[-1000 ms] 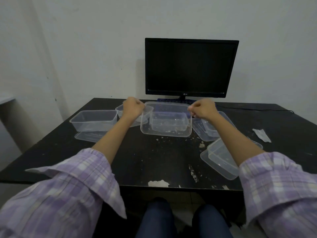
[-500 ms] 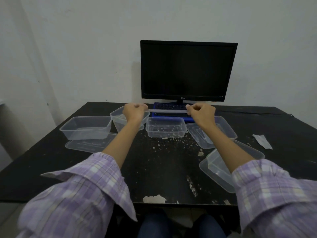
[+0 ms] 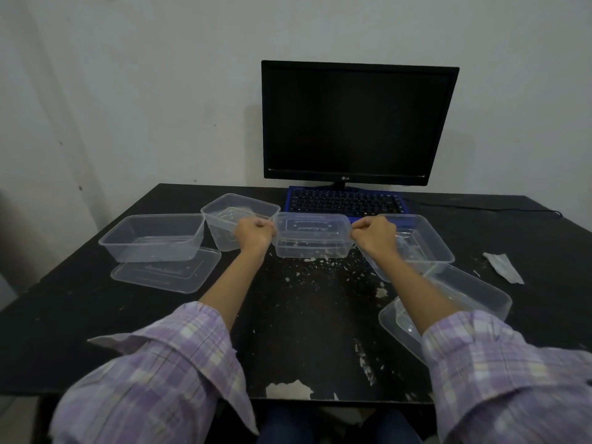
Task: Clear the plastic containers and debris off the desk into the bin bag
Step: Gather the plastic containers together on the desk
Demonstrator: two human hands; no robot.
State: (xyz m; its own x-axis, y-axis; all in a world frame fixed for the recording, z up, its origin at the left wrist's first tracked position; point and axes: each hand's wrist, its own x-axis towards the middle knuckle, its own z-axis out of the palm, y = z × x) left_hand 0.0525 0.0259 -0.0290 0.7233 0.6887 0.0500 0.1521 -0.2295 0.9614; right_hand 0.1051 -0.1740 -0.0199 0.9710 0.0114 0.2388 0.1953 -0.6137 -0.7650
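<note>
A clear plastic lid (image 3: 312, 225) lies on top of the middle clear container (image 3: 310, 249) on the black desk (image 3: 64, 315). My left hand (image 3: 254, 233) pinches the lid's left end and my right hand (image 3: 373, 235) pinches its right end. More clear containers stand around: one at the left (image 3: 153, 238) on a loose lid (image 3: 166, 274), one behind my left hand (image 3: 238, 213), one to the right (image 3: 416, 243) and one at the front right (image 3: 461, 299). White crumbs (image 3: 323, 270) dot the desk before the middle container. No bin bag is in view.
A black monitor (image 3: 358, 123) stands at the back of the desk with a blue-edged keyboard (image 3: 346, 201) in front of it. A crumpled white paper scrap (image 3: 503, 267) lies at the right. A cable (image 3: 496, 209) runs along the back right. Chipped paint marks the near edge.
The lid, held up tilted and then level above the middle container, has come down onto it. Both hands moved down with it and keep their pinch.
</note>
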